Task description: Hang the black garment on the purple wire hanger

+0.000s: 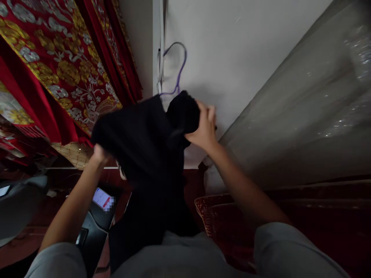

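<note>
A black garment (136, 135) hangs in front of me from a thin purple hanger (179, 77), whose hook shows above it against the wall. My left hand (101, 154) is closed on the garment's left side, its fingertips hidden beneath the cloth. On the other side my right hand (205, 125) grips a bunched part of the same garment, thumb in front and fingers curled around behind. The dark folds merge, so I cannot make out which parts of the garment are held.
Red cloth with gold and silver embroidery (72, 69) hangs at the left. A greyish, plastic-covered surface (304, 108) slopes along the right, above dark red material (275, 227). A phone (102, 199) with a lit screen lies on a black surface at lower left, near a grey seat (20, 208).
</note>
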{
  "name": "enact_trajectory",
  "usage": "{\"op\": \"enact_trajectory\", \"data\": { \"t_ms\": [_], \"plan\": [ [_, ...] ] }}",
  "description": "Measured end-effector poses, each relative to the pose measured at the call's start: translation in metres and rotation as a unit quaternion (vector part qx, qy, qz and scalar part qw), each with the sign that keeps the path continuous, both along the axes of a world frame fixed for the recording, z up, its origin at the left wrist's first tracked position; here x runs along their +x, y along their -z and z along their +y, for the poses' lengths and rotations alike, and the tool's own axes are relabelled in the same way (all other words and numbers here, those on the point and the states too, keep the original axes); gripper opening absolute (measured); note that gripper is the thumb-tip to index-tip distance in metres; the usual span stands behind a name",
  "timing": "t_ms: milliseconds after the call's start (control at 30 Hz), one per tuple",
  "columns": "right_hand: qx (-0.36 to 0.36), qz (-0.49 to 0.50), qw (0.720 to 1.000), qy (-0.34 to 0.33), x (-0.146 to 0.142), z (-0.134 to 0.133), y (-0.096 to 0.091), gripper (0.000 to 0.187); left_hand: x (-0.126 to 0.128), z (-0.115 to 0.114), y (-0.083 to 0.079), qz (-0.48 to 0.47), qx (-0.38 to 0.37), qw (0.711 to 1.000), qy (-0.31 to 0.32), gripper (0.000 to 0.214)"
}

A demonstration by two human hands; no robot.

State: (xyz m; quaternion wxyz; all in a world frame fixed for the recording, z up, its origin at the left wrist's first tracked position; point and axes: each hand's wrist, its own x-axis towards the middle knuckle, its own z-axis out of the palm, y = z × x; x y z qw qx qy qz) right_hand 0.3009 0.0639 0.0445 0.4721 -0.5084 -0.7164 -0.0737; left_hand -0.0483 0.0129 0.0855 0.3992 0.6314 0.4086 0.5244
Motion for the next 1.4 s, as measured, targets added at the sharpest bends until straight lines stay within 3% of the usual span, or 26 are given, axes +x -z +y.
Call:
{"op": "enact_trajectory", "data": {
  "t_ms": [67, 167, 267, 367, 500, 600, 700, 833, 967, 1033, 1100, 1233, 1400],
  "plan": [
    [0.010, 0.020, 0.998, 0.054, 0.015, 0.008, -0.016, 0.107, -0.014, -0.010, 0.023, -0.080, -0.075, 0.993, 0.043, 0.077],
    [0.010, 0.015, 0.997, 0.073, 0.020, 0.022, -0.044, 0.103, -0.005, -0.020, 0.050, -0.166, -0.156, 0.971, 0.077, 0.072],
    [-0.004, -0.026, 0.999, 0.036, 0.012, 0.023, -0.066, 0.099, 0.021, -0.020, 0.063, -0.143, -0.112, 0.983, -0.007, 0.065],
    [-0.012, -0.054, 0.998, 0.000, 0.005, 0.007, -0.069, 0.099, 0.042, -0.020, 0.068, -0.157, -0.067, 0.982, -0.076, 0.066],
    [-0.009, -0.050, 0.999, -0.016, 0.006, -0.020, -0.049, 0.101, 0.055, -0.040, 0.071, -0.205, -0.044, 0.966, -0.148, 0.050],
    [-0.001, -0.032, 0.999, -0.015, 0.003, -0.025, -0.030, 0.096, 0.059, -0.064, 0.075, -0.252, -0.038, 0.946, -0.203, 0.032],
    [0.000, -0.006, 1.000, 0.011, -0.010, -0.016, -0.013, 0.094, 0.064, -0.073, 0.085, -0.319, -0.070, 0.927, -0.183, 0.039],
    [0.007, 0.036, 0.998, 0.047, -0.027, -0.002, 0.009, 0.086, 0.066, -0.044, 0.104, -0.208, -0.100, 0.955, -0.189, 0.060],
    [0.055, 0.173, 0.982, 0.046, -0.044, -0.009, 0.034, 0.066, 0.060, -0.014, 0.120, -0.130, -0.145, 0.956, -0.218, 0.032],
    [0.018, 0.253, 0.967, 0.010, -0.061, -0.024, 0.047, 0.046, 0.058, -0.016, 0.126, -0.137, -0.161, 0.953, -0.216, 0.025],
    [-0.065, 0.312, 0.947, -0.034, -0.084, -0.046, 0.061, 0.030, 0.059, -0.030, 0.129, -0.144, -0.170, 0.952, -0.212, 0.026],
    [-0.192, 0.352, 0.911, -0.091, -0.118, -0.087, 0.079, 0.034, 0.067, -0.063, 0.122, -0.151, -0.194, 0.955, -0.169, 0.043],
    [-0.278, 0.326, 0.885, -0.182, -0.105, -0.103, 0.071, 0.023, 0.076, -0.077, 0.108, -0.128, -0.215, 0.960, -0.128, 0.054]
  ]
}}
